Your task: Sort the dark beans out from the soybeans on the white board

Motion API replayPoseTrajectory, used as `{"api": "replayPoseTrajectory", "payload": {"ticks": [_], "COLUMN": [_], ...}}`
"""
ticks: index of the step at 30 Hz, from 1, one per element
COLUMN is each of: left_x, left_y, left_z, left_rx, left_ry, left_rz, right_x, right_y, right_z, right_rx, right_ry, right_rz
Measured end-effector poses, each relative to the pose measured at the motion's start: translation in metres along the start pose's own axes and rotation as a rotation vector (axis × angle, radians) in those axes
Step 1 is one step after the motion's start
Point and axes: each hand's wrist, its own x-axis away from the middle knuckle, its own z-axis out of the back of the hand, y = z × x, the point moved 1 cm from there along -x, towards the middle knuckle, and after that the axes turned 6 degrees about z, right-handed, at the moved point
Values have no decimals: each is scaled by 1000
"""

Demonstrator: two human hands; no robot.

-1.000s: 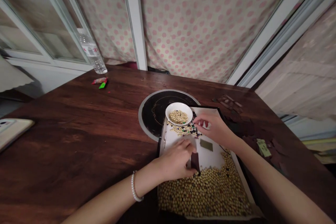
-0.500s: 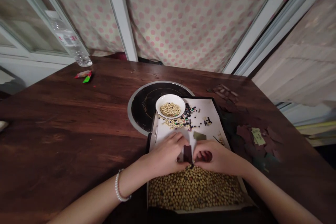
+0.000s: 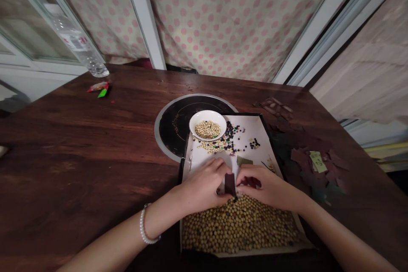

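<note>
Both hands are together at the near middle of the tray: the left hand, with a pearl bracelet on its wrist, and the right hand come in from either side of a dark brown strip. The strip stands roughly upright, its lower end at the far edge of the soybeans. Left fingertips look pinched on it; the right fingers are right beside it, but whether they touch it can't be told. The soybeans fill the near part of a black-rimmed tray lined with white paper. Farther up the paper, a scatter of black and coloured beans lies around a white bowl holding pale beans. A small olive-green scrap sits just beyond the right hand. The tray overlaps a round black cooktop set in the wooden tabletop. Dark paper scraps and a pale green label lie right of the tray. Far left are a plastic water bottle and a red-green wrapper. A polka-dot curtain hangs behind.
</note>
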Motion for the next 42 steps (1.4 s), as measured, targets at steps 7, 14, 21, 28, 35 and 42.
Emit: {"api": "replayPoseTrajectory", "payload": {"ticks": [7, 14, 21, 28, 35, 42], "left_x": [0, 1, 0, 0, -2, 1], "left_y": [-1, -1, 1, 1, 2, 3], "left_z": [0, 0, 1, 0, -1, 2], "left_rx": [10, 13, -22, 0, -39, -67], "left_ry": [-2, 7, 1, 25, 5, -13], "left_rz": [-17, -27, -27, -21, -22, 1], "right_x": [3, 2, 0, -8, -7, 0], "right_y": [-2, 2, 2, 2, 5, 9], "right_z": [0, -5, -6, -10, -12, 1], "right_rx": [43, 116, 153, 234, 279, 328], "right_ry": [-64, -80, -32, 91, 74, 332], "right_rz": [63, 99, 109, 197, 165, 159]}}
